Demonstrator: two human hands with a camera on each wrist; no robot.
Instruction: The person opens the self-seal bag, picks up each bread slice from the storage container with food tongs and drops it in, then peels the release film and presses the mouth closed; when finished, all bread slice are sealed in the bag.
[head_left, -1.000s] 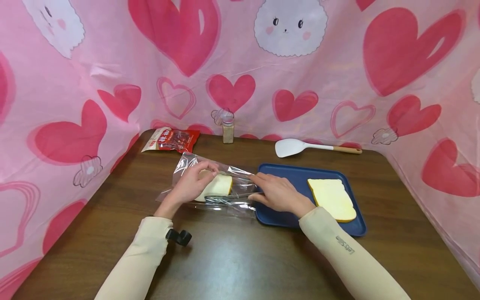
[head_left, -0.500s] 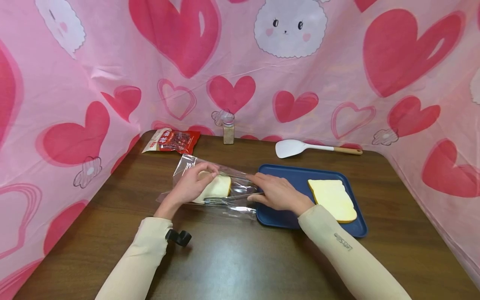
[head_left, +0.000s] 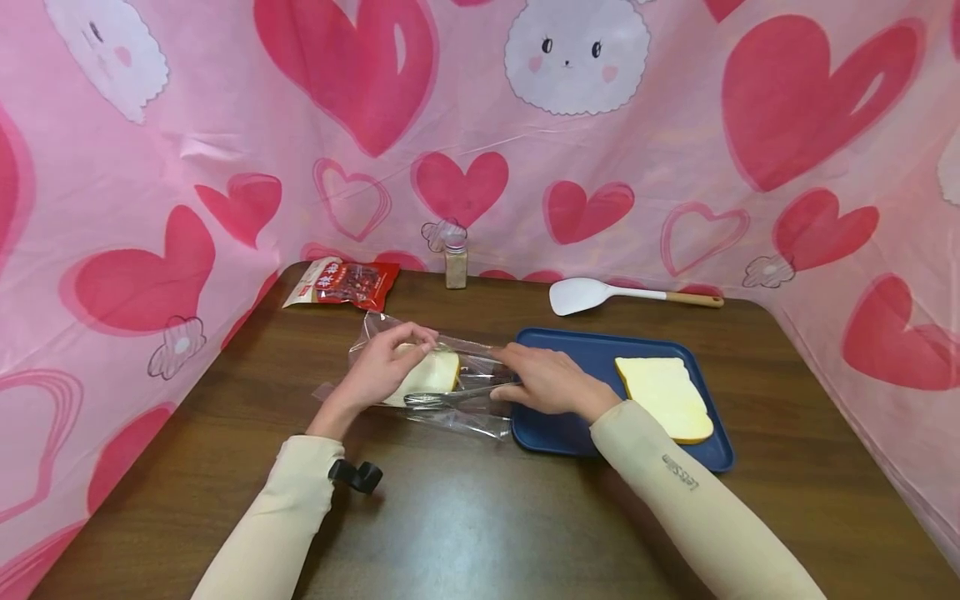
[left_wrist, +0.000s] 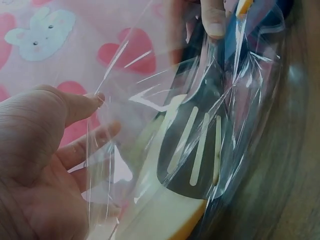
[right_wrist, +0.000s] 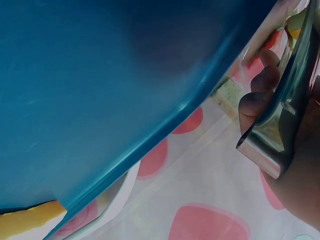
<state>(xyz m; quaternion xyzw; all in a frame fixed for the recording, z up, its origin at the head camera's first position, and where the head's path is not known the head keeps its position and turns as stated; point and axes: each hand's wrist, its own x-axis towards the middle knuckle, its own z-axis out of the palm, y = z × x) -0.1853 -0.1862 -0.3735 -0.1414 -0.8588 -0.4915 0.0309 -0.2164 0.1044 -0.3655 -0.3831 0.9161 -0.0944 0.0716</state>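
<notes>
My right hand (head_left: 553, 381) grips a pair of metal tongs (head_left: 435, 398), whose folded end (right_wrist: 260, 157) shows at the palm in the right wrist view. Their slotted blade (left_wrist: 189, 150) lies against a bread slice (head_left: 433, 375) inside a clear plastic bag (head_left: 480, 421). At the bag's other side, my left hand (head_left: 386, 362) pinches the film between thumb and fingers, as the left wrist view shows. A second bread slice (head_left: 663, 398) lies on a blue tray (head_left: 577, 346), to the right of my right hand.
Along the back stand or lie a red-and-white snack packet (head_left: 348, 283), a small seasoning jar (head_left: 456, 265) and a white spatula (head_left: 585, 295) with a wooden handle. A pink heart-print cloth (head_left: 487, 108) encloses the brown table (head_left: 450, 517) behind and at both sides.
The tongs and the bread slice in the bag have shifted slightly left, with my right hand moving along a little. My left hand stays almost where it was.
</notes>
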